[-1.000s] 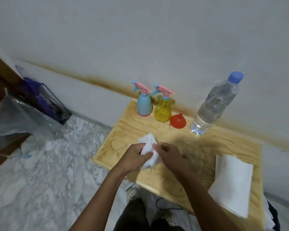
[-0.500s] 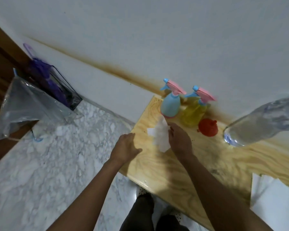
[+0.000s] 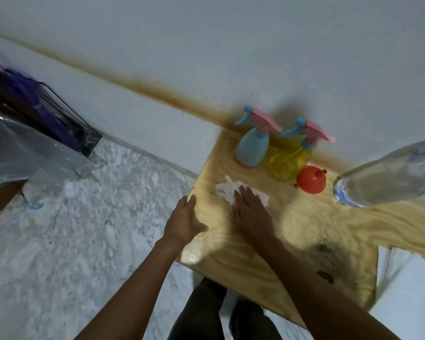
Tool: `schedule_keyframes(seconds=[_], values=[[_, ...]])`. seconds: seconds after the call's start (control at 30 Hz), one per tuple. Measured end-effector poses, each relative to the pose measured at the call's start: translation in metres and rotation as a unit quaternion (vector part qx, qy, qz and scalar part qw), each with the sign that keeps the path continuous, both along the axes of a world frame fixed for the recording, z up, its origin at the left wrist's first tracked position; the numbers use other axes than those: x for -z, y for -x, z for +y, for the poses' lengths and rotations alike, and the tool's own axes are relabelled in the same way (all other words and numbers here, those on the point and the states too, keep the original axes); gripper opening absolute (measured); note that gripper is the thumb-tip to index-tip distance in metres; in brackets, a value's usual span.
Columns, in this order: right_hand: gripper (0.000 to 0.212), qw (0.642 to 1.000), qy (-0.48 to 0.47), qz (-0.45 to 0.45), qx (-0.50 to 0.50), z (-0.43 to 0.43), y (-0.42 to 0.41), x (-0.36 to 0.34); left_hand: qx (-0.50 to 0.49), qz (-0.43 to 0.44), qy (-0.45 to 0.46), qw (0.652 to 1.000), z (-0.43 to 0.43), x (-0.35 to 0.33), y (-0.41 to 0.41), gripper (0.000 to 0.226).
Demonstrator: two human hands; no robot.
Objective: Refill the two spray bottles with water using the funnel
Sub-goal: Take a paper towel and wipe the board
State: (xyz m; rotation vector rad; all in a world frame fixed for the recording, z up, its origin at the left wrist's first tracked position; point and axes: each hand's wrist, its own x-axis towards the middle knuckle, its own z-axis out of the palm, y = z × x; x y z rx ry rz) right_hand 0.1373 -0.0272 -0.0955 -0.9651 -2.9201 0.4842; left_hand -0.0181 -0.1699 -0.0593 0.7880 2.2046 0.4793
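Observation:
A blue spray bottle (image 3: 251, 148) and a yellow spray bottle (image 3: 288, 164), both with pink triggers, stand at the back of the wooden table (image 3: 292, 231) against the wall. An orange funnel (image 3: 310, 181) lies beside the yellow one. A clear water bottle (image 3: 388, 177) stands at the right, partly cut off by the frame. My right hand (image 3: 252, 215) lies flat, pressing a white tissue (image 3: 231, 191) onto the table. My left hand (image 3: 184, 220) rests open on the table's left edge.
White paper sheets (image 3: 407, 290) lie at the table's right end. A dark stain (image 3: 325, 249) marks the wood. On the left stand a black wire rack with purple items (image 3: 47, 111) and a clear plastic bag (image 3: 17, 153). Marble floor (image 3: 71, 241) lies below.
Both hands held the tissue above the table; my left hand let go and moved to the table edge. My right hand pushed the tissue down flat. The view swung closer and to the left.

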Motion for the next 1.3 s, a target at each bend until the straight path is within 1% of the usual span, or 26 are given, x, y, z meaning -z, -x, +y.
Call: schedule_keyframes(seconds=[0.07,0.13,0.37,0.5,0.6,0.67,0.77,0.87,0.97,1.07,1.13,1.23,1.3], values=[[0.050,1.000,-0.009,-0.006,-0.001,-0.006,0.002,0.007,-0.006,-0.002,-0.007,1.000,-0.001,0.002,0.000,0.105],[0.048,0.999,-0.028,-0.006,-0.031,-0.008,0.008,0.014,-0.010,-0.005,-0.007,1.000,-0.002,0.005,0.000,0.106],[0.054,0.995,-0.003,-0.015,-0.101,-0.006,0.044,0.008,-0.011,-0.003,-0.013,1.000,-0.003,0.011,0.000,0.105],[0.049,0.990,0.010,0.054,-0.133,-0.010,0.034,0.005,-0.011,-0.008,-0.019,1.000,-0.005,0.014,0.001,0.106],[0.041,0.988,-0.016,0.071,-0.138,-0.017,0.031,0.001,-0.011,-0.004,-0.026,1.000,-0.005,0.016,0.001,0.105],[0.043,0.990,-0.013,0.048,-0.129,-0.021,0.039,0.000,-0.010,0.002,-0.027,1.000,-0.005,0.017,0.000,0.105],[0.057,0.991,0.024,-0.003,-0.134,-0.020,0.060,0.000,-0.019,-0.002,-0.027,0.999,-0.004,0.017,0.000,0.106],[0.057,0.985,0.067,-0.070,-0.145,-0.010,0.076,-0.003,-0.022,-0.009,-0.026,0.999,-0.005,0.018,0.000,0.106],[0.051,0.991,0.059,-0.077,-0.097,0.001,0.077,-0.011,-0.023,-0.014,-0.027,0.999,-0.005,0.019,0.001,0.106],[0.052,0.999,0.030,-0.021,-0.017,0.005,0.064,-0.013,-0.024,-0.019,-0.027,0.999,-0.005,0.019,0.001,0.106],[0.051,0.999,0.023,-0.012,0.018,0.002,0.054,-0.007,-0.028,-0.023,-0.027,0.999,-0.005,0.020,0.001,0.106],[0.041,0.998,0.030,0.006,0.051,-0.009,0.046,-0.006,-0.032,-0.023,-0.030,0.999,-0.005,0.020,0.001,0.104],[0.039,0.999,0.012,0.013,0.050,-0.020,0.045,-0.013,-0.032,-0.020,-0.029,0.999,-0.005,0.020,0.001,0.103]])
